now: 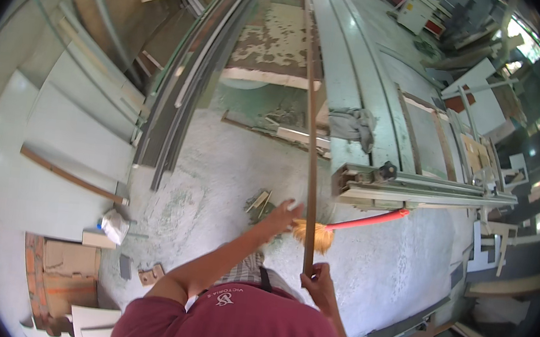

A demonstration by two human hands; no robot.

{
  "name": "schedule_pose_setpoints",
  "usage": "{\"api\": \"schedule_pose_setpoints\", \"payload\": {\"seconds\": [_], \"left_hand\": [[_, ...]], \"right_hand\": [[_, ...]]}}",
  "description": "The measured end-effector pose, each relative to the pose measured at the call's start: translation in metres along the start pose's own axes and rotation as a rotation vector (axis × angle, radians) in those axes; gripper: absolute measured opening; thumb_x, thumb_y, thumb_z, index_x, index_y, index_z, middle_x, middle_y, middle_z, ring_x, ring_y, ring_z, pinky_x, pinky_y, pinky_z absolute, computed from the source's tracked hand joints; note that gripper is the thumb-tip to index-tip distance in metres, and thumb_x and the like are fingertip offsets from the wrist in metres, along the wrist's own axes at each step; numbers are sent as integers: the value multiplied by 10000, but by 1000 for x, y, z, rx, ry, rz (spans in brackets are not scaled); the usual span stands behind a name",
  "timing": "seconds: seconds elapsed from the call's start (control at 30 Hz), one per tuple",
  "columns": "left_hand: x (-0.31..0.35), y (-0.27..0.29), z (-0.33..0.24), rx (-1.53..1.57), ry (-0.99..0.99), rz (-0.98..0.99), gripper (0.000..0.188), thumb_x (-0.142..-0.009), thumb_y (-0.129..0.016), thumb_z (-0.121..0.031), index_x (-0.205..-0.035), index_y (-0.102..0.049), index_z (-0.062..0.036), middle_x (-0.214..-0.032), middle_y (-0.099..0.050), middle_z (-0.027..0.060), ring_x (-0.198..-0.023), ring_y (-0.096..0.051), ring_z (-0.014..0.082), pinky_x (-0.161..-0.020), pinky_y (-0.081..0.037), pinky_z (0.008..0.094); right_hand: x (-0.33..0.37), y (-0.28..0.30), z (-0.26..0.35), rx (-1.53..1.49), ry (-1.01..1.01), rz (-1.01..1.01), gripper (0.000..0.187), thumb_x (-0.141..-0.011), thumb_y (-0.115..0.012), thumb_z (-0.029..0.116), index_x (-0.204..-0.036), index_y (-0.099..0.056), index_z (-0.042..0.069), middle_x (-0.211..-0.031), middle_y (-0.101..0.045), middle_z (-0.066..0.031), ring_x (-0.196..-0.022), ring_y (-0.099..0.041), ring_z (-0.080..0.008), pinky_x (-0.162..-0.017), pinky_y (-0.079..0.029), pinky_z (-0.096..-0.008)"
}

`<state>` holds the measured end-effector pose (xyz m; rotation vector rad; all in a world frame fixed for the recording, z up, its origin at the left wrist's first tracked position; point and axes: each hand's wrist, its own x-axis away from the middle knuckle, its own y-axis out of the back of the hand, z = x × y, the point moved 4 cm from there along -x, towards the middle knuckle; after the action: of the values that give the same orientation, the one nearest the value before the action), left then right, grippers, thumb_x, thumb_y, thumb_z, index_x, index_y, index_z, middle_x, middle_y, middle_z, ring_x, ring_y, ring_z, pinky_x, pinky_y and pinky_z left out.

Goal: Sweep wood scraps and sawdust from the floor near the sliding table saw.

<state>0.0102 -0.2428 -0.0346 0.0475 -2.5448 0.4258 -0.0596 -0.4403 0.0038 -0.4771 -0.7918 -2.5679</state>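
Note:
A long, narrow brown strip [312, 166] stretches away from me beside the sliding-table machine's edge. My right hand [318, 285] has its fingers closed on the strip's near end, just in front of my body. To the left of the strip, my left hand [283, 216] is raised with its fingers apart and holds nothing. Slight blur softens its fingertips. Below the strip lies a broom [369, 219] with yellow bristles and a red handle; the strip partly covers the bristles.
On the machine bed [351, 66] rests a grey cloth [354, 126], near a metal fence [424, 191]. Dark metal profiles [190, 89] lean at the left. Wood scraps [259, 203] lie on the floor ahead; a white bag [115, 226] sits left. Panels and offcuts crowd the right.

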Motion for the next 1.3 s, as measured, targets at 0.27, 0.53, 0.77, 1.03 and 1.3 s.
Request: {"api": "schedule_pose_setpoints", "payload": {"seconds": [0.27, 0.53, 0.77, 1.03, 1.3], "left_hand": [[109, -15, 54, 125, -206, -23, 380, -883, -449, -285, -1161, -418, -28, -1000, -561, 87, -849, -562, 154, -743, -467, 294], [216, -15, 116, 328, -191, -127, 278, -885, -431, -221, -1044, -438, 7, -851, -566, 91, -614, -553, 131, -554, -480, 258], [328, -55, 186, 359, -115, -260, 373, -890, -433, -260, -1136, -430, 20, -791, -550, 69, -558, -511, 100, -495, -434, 213], [429, -122, 247, 76, 89, -566, 363, -887, -438, -307, -1069, -507, 0, -655, -531, 30, -508, -508, 86, -460, -409, 208], [536, -216, 379, 168, 386, -848, 402, -857, -457, -368, -893, -587, 11, -647, -563, 62, -547, -518, 122, -518, -425, 255]], "right_hand": [[15, -41, 40, -60, 229, 388, 517, -783, -598, 199, -1190, -342, 10, -828, -534, -78, -601, -516, -125, -526, -438, -237], [50, -22, 44, 73, 416, 449, 386, -847, -513, 180, -1181, -382, 36, -751, -485, -12, -631, -496, -79, -524, -418, -213], [7, -17, 67, 195, 484, 473, 539, -864, -482, 335, -1276, -274, 58, -1022, -465, -89, -936, -489, -153, -745, -440, -291], [-83, -43, 64, -300, 75, 565, 816, -766, -548, 517, -1330, -164, 71, -1274, -285, -235, -1146, -368, -329, -891, -383, -443], [-90, -50, 37, -517, -139, 839, 1019, -651, -615, 591, -1345, -72, 79, -1318, -158, -283, -1211, -249, -404, -960, -294, -511]]}}
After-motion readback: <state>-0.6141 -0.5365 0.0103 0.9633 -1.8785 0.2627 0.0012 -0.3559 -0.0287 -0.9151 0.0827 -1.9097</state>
